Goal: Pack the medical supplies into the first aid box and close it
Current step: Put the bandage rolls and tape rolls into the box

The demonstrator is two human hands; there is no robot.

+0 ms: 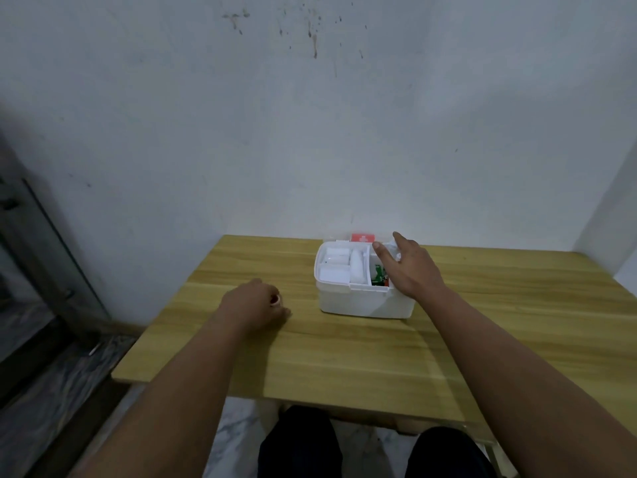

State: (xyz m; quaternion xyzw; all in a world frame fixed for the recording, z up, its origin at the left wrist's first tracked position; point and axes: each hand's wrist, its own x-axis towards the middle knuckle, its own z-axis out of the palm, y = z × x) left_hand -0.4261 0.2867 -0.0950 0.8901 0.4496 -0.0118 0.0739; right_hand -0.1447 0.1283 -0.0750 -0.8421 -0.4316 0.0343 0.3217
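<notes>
My right hand [408, 267] is reaching spread over the open first aid box [365, 298]; my left hand [256, 305] is curling around something small (unclear) on the table [344, 357]

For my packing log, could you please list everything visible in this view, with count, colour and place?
First aid box: one, white, open, table centre by the wall.
Lid: one, clear with red cross label, raised behind the box.
White supplies: several, left compartments.
Green packet: one, right compartment.
Small item: one, white and reddish, in the left hand; kind unclear.
Table: one, light wood.
Wall: white, stained.
Left hand: closed, resting on the table.
Right hand: over the box's right side.
</notes>
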